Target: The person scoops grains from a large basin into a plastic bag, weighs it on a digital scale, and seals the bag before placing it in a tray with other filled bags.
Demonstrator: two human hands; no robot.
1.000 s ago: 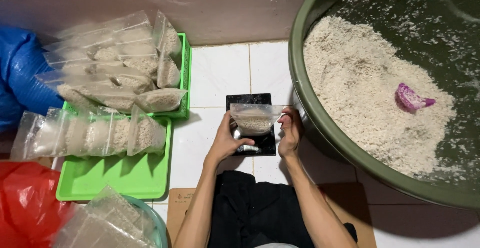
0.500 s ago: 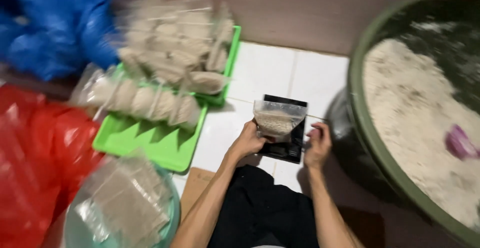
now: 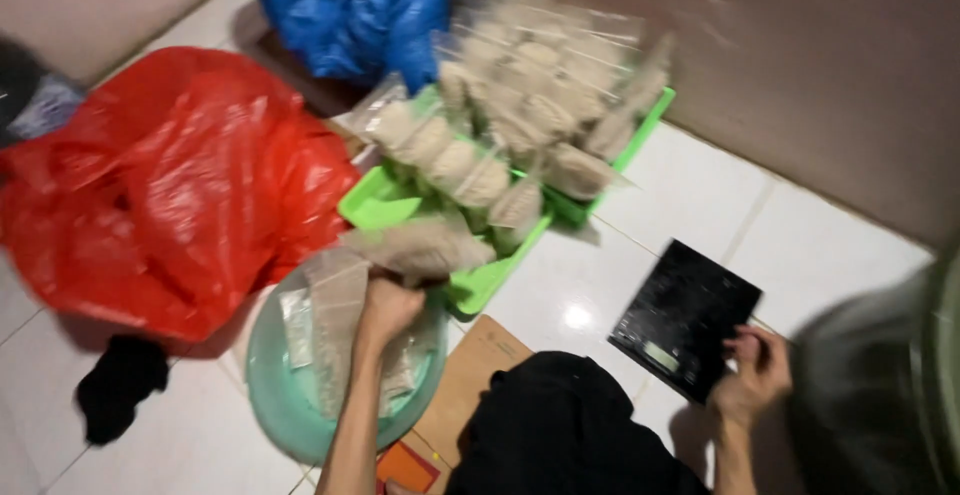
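Observation:
My left hand (image 3: 385,310) grips a clear bag filled with pale powder (image 3: 420,245). It holds the bag at the near edge of a green tray (image 3: 480,285), just above a teal bowl (image 3: 275,395). Many more filled bags (image 3: 500,145) are piled on the green trays. My right hand (image 3: 755,375) has its fingers curled on the near right corner of a flat black scale (image 3: 685,315), which lies bare on the white tiles. The picture is blurred by motion.
A big red plastic bag (image 3: 170,185) lies at the left and a blue one (image 3: 350,15) at the back. Empty clear bags sit in the teal bowl. There is a black cloth (image 3: 120,385) on the floor, brown cardboard (image 3: 470,375) by my lap, and a large dark basin (image 3: 930,355) at the right edge.
The view has swung left. My left hand carried the filled bag off the scale over to the green tray, so the scale is now bare. My right hand stayed by the scale.

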